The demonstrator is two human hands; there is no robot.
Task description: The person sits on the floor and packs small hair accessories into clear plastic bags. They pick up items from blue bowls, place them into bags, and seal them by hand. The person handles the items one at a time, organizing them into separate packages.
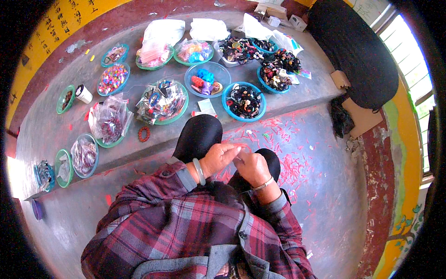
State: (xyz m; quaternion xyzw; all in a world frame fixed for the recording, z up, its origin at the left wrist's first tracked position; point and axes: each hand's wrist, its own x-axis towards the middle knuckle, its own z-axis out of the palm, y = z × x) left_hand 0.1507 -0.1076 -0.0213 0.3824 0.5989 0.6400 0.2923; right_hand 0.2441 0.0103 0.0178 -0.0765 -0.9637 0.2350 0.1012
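Observation:
Over my knees, my left hand (217, 159) and my right hand (253, 168) meet, fingers pinched closed. A thin, pinkish-red loop or strand (245, 147) shows faintly between the fingertips; its kind is too small to make out. A pale bangle (199, 172) circles my left wrist, and a thin silvery bracelet (264, 183) my right. Beyond my left knee, a red-brown beaded bracelet (144, 134) lies on the grey ledge. A white card or packet (206, 107) with some red rests just past the same knee.
Bowls stand on the raised ledge (139, 83): one of black hair ties (244, 101), one of packaged goods (162, 100), one of colourful small pieces (113, 79). A white cup (83, 94) is at left. Red scraps (292, 167) litter the floor at right. A black covered object (355, 51) leans by the window.

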